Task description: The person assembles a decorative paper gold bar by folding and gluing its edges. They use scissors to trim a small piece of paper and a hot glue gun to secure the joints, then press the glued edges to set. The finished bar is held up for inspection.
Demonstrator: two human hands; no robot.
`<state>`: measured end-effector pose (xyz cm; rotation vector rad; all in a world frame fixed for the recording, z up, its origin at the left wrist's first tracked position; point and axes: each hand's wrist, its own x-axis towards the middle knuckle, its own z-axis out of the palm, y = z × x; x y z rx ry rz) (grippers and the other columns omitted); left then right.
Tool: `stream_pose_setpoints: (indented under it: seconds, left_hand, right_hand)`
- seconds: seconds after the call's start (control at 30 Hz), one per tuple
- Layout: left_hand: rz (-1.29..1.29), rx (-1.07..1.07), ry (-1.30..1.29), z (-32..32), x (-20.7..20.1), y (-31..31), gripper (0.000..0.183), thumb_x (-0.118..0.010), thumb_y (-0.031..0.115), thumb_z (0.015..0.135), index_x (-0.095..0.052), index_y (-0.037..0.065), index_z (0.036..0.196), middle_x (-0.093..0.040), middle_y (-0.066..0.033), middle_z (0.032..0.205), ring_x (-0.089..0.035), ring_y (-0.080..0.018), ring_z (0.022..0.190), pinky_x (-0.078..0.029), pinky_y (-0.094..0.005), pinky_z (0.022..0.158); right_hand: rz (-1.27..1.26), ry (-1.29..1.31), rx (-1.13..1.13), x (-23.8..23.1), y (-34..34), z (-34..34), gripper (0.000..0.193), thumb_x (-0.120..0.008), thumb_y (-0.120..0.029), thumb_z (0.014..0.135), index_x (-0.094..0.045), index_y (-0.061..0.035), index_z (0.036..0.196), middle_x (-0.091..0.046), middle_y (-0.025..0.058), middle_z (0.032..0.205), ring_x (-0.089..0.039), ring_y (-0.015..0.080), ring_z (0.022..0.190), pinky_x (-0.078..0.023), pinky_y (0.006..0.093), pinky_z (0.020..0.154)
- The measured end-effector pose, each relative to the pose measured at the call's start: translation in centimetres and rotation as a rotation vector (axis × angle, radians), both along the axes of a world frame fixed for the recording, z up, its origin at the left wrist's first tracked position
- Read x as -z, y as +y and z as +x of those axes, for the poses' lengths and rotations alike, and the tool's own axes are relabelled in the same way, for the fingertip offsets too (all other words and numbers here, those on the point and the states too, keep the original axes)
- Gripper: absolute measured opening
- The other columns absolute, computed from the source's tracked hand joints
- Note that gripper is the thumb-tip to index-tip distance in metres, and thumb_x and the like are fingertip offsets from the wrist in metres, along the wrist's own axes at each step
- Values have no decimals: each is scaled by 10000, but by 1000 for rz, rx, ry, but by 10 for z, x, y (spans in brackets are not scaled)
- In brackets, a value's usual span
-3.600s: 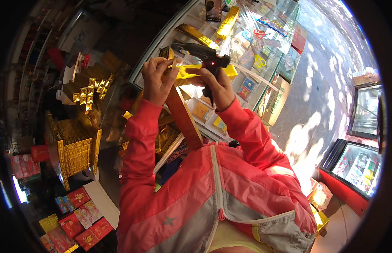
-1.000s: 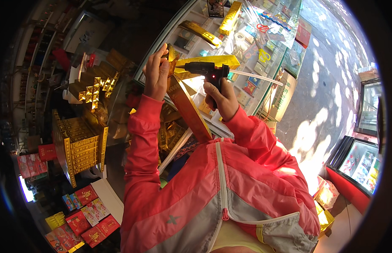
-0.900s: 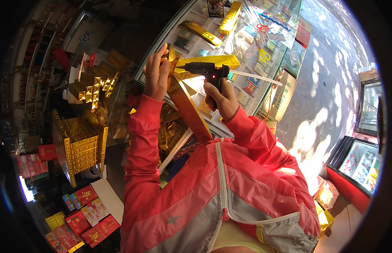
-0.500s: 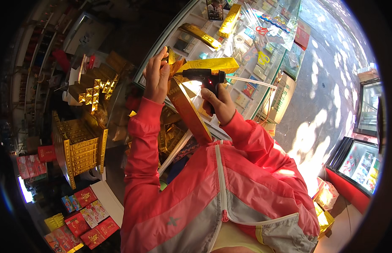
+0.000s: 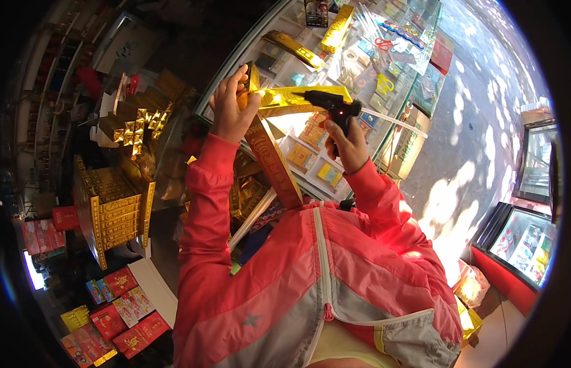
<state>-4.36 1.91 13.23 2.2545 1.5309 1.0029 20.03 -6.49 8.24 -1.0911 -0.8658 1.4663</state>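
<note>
My right hand point(image 5: 350, 147) is closed round the handle of a black glue gun point(image 5: 339, 111) with a small red light. A long pale glue stick point(image 5: 396, 121) sticks out of its back. My left hand point(image 5: 231, 105) grips a folded gold cardboard piece point(image 5: 270, 156) near its corner, thumb pressed on the joint. One long arm of the piece slants down toward my jacket, and the other stretches right, behind the glue gun's nozzle. The nozzle points left toward the corner and appears apart from it.
Beneath the work is a glass display counter point(image 5: 304, 161) with small goods inside. Gold strips point(image 5: 338, 29), red scissors point(image 5: 383, 44) and yellow scissors point(image 5: 384, 84) lie on it. At left stand a stacked gold cardboard structure point(image 5: 116, 211) and red packets point(image 5: 141, 335).
My right hand has drawn the glue gun right and slightly down, away from the corner. My left thumb has come over onto the cardboard joint.
</note>
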Motion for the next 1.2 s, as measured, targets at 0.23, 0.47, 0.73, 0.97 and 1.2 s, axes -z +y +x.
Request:
stream_pose_setpoints:
  seconds: [0.23,0.47,0.73,0.97,1.2]
  left_hand:
    - [-27,-67,85,4,3,2,647,-708,230,799,-492,159,1405,-575,-21,1188,-524,-169,1042,-318,-356,1012]
    - [-66,-137,156,7,4,2,674,-738,264,764,-509,158,1389,-581,-34,1196,-523,-199,1086,-369,-376,1012]
    - [-114,-143,115,7,4,5,657,-740,282,773,-521,155,1379,-576,-48,1192,-494,-208,1132,-351,-385,1036]
    - [-107,-105,43,0,17,10,624,-673,430,812,-514,187,1364,-564,-73,1241,-475,-294,1186,-284,-496,1036]
    - [-71,-132,-61,-2,29,19,414,-530,303,961,-519,168,1352,-621,-48,1190,-536,-300,1117,-332,-490,988]
  right_hand:
    - [16,220,211,20,13,38,304,-522,-294,1009,-573,5,1017,-655,131,884,-550,162,481,-455,284,438]
    - [-248,-749,190,77,34,101,663,-425,-637,951,-636,-10,902,-671,154,729,-685,279,667,-518,392,620]
    - [-414,-1358,112,104,45,108,812,-287,-696,928,-713,-6,961,-674,299,944,-641,443,998,-489,492,903]
    - [131,-1448,264,39,39,56,387,-571,-156,834,-606,-4,1188,-598,197,1216,-576,365,1086,-462,474,920]
    - [808,-1106,-79,-8,33,-88,694,-487,-38,844,-269,-34,1503,-264,178,1563,-240,329,1460,-197,458,1193]
